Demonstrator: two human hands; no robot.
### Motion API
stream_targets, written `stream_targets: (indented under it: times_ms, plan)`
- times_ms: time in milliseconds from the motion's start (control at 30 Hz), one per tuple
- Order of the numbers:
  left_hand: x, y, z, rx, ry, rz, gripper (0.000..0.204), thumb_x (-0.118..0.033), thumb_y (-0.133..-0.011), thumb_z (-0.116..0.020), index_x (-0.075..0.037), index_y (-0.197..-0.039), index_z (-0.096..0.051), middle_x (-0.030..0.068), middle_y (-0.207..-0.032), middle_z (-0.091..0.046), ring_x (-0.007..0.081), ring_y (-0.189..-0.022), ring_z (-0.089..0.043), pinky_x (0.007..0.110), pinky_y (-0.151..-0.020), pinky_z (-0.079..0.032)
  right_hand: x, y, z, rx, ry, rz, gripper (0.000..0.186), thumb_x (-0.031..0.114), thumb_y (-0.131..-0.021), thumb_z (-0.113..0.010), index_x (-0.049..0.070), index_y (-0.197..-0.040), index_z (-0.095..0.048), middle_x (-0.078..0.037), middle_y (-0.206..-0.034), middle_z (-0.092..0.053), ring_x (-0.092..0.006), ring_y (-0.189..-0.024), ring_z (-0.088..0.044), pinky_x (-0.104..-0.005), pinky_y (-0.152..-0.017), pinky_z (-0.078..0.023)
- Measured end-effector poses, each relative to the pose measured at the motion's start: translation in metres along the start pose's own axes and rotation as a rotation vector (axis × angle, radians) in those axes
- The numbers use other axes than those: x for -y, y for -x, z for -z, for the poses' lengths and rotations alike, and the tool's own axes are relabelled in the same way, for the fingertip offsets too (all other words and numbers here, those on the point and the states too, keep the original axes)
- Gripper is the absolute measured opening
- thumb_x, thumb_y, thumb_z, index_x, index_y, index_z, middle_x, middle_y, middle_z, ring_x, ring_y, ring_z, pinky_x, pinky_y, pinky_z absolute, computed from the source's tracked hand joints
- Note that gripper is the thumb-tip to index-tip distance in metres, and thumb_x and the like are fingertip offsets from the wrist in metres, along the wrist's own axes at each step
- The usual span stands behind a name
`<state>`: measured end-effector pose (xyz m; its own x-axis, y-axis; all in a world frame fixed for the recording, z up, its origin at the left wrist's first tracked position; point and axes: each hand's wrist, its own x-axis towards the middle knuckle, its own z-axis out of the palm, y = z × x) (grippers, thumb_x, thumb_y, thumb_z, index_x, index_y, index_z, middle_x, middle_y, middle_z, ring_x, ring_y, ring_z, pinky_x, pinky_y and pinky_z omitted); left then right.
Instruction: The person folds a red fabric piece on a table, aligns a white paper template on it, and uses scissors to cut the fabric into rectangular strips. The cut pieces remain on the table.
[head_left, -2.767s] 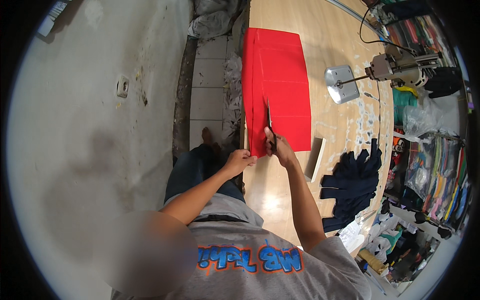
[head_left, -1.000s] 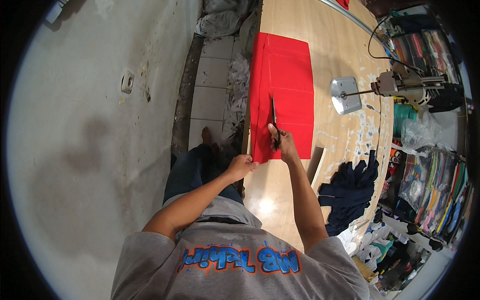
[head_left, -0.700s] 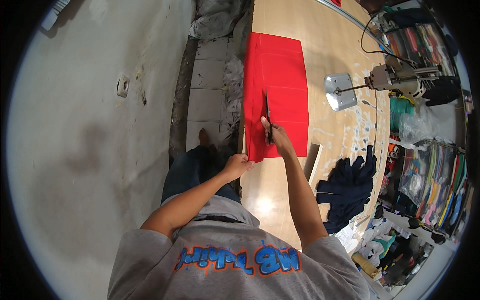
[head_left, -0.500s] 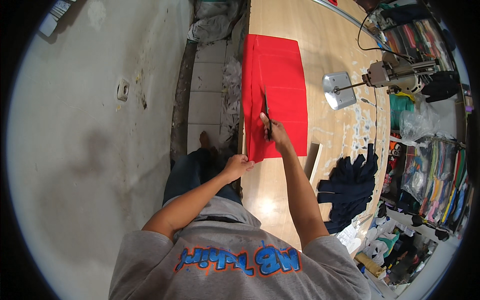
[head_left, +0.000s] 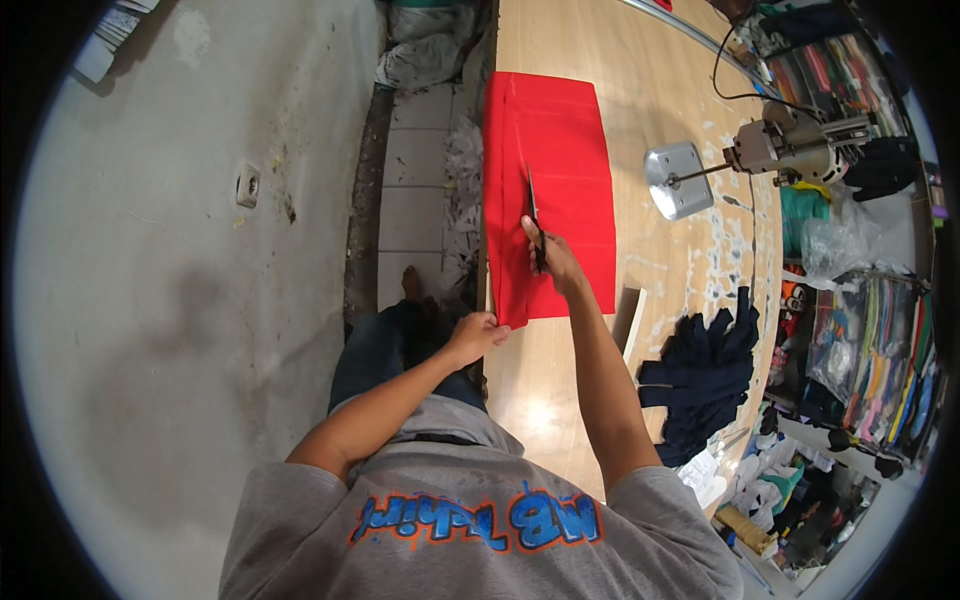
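A folded piece of red fabric (head_left: 565, 150) lies along the left edge of the wooden table (head_left: 545, 400), with a raised fold running down its left side. My right hand (head_left: 558, 262) is closed round the dark handles of a pair of scissors (head_left: 533, 195). The blades point away from me, over the fabric beside the fold; how far they are apart I cannot tell. At the near left corner of the cloth, my left hand (head_left: 478, 338) pinches the edge between thumb and fingers.
A cloth-cutting machine (head_left: 790, 155) with a metal base plate stands at the right. Nearer lie a narrow pale bar (head_left: 630, 325) and a pile of navy fabric pieces (head_left: 700, 385). Shelves of folded cloth (head_left: 850, 350) line the far right; a grey wall (head_left: 180, 330) rises at left.
The scissors and my right hand have shifted very slightly toward me. My left hand keeps its pinch on the fabric corner.
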<state>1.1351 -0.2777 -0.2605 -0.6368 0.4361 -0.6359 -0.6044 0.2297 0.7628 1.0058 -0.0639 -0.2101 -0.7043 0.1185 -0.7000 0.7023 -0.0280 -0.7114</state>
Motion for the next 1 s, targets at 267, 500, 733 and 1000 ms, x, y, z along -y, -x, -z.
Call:
stream_targets:
  times_ms: [267, 500, 733, 1000]
  plan:
    - [0.003, 0.0, 0.0, 0.011, 0.02, 0.007, 0.027, -0.021, -0.104, -0.081, 0.003, -0.098, -0.071, 0.0133, -0.097, -0.084, 0.015, -0.086, -0.079, 0.031, -0.082, -0.062, -0.009, 0.001, 0.001, -0.024, 0.03, 0.076, 0.055, 0.06, -0.091, -0.09, 0.015, -0.081, -0.06, 0.003, -0.067, -0.055, -0.0104, -0.054, -0.058, -0.0289, -0.048, -0.044]
    - [0.0, 0.0, 0.002, 0.014, 0.012, 0.025, 0.026, -0.022, -0.104, -0.081, 0.002, -0.097, -0.072, 0.0118, -0.097, -0.083, 0.0149, -0.089, -0.079, 0.032, -0.085, -0.062, 0.012, -0.009, 0.004, 0.016, 0.066, 0.008, 0.064, 0.072, -0.087, -0.087, 0.015, -0.083, -0.06, 0.003, -0.068, -0.056, -0.0113, -0.053, -0.056, -0.0283, -0.048, -0.042]
    - [-0.007, 0.002, 0.002, -0.016, -0.172, 0.064, 0.029, -0.027, -0.102, -0.081, 0.002, -0.1, -0.077, 0.0113, -0.096, -0.085, 0.0153, -0.088, -0.081, 0.033, -0.084, -0.062, 0.016, -0.016, 0.0, -0.03, 0.079, 0.095, 0.063, 0.07, -0.087, -0.089, 0.016, -0.077, -0.058, 0.004, -0.064, -0.052, -0.0113, -0.05, -0.052, -0.0299, -0.048, -0.039]
    - [-0.027, 0.004, 0.008, 0.023, -0.316, 0.092, 0.031, -0.033, -0.102, -0.079, -0.002, -0.102, -0.079, 0.008, -0.096, -0.086, 0.0196, -0.09, -0.083, 0.037, -0.085, -0.062, 0.024, -0.015, 0.005, -0.003, 0.117, 0.022, 0.059, 0.066, -0.091, -0.088, 0.014, -0.081, -0.061, 0.005, -0.068, -0.052, -0.0092, -0.055, -0.052, -0.0289, -0.053, -0.038]
